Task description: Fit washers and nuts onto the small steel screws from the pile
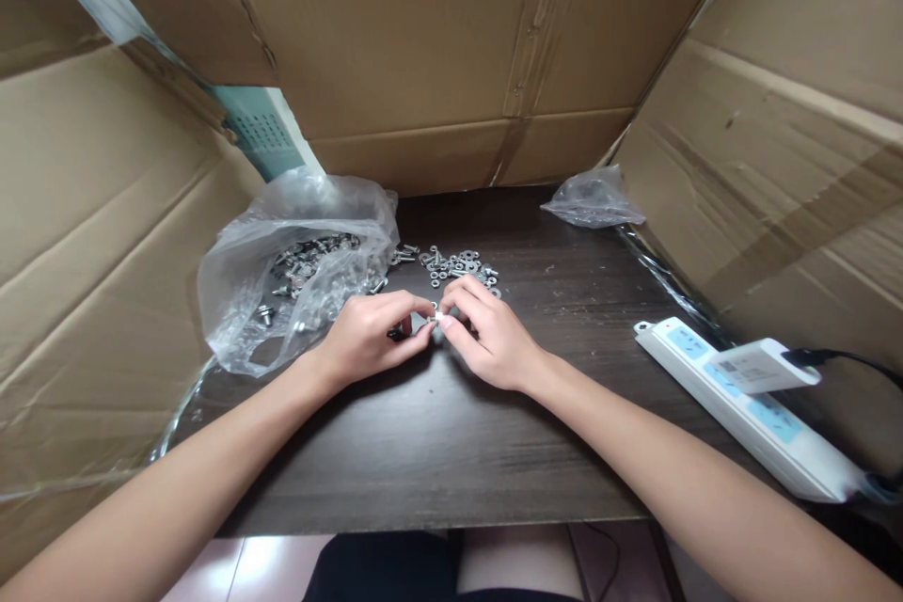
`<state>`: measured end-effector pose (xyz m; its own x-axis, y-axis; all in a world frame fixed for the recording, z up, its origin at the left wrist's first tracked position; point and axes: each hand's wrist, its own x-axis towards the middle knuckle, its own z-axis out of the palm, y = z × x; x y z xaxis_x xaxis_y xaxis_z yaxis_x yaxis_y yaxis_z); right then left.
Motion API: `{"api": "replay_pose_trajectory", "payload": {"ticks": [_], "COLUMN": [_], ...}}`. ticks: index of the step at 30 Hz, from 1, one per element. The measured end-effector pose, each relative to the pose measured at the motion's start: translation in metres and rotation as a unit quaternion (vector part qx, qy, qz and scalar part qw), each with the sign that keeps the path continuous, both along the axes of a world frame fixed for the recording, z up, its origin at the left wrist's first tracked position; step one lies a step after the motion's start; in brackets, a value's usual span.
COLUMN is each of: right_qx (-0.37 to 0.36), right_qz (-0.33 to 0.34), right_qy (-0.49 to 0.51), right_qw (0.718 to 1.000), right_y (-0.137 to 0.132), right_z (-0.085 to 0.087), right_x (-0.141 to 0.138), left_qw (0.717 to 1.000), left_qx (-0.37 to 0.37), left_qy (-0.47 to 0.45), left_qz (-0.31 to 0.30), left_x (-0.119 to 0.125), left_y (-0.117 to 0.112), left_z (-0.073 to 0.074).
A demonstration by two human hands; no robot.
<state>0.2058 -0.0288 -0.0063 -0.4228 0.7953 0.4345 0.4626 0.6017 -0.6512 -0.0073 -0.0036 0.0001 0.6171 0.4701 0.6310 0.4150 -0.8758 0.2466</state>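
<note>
My left hand (371,334) and my right hand (490,339) meet at the middle of the dark wooden table (437,451). Both pinch a small metal fastener (435,316), a bolt with a nut or washer, between fingertips. Just beyond the hands lies a loose pile of small nuts, washers and bolts (458,265). To the left sits a clear plastic bag (296,263) holding many more metal fasteners.
Cardboard walls (437,47) enclose the table on the left, back and right. A second small clear bag (593,199) lies at the back right. A white power strip (748,404) with a plugged-in adapter rests along the right edge.
</note>
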Motion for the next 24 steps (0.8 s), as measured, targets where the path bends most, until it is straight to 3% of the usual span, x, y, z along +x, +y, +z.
{"api": "replay_pose_trajectory", "payload": {"ticks": [13,24], "right_qx": [0.012,0.003], "right_qz": [0.022,-0.003], "right_qy": [-0.002,-0.009], "right_qw": [1.0,1.0], "right_y": [0.0028,0.0003], "right_z": [-0.0053,-0.0007], "right_x": [-0.0009,0.0002], "left_qw": [1.0,1.0], "left_qx": [-0.002,-0.001], "left_qy": [0.002,0.007], "left_qz": [0.0,0.002], "left_x": [0.0003,0.0002], "left_y": [-0.0001,0.0005], "left_z": [-0.0022,-0.0003]}}
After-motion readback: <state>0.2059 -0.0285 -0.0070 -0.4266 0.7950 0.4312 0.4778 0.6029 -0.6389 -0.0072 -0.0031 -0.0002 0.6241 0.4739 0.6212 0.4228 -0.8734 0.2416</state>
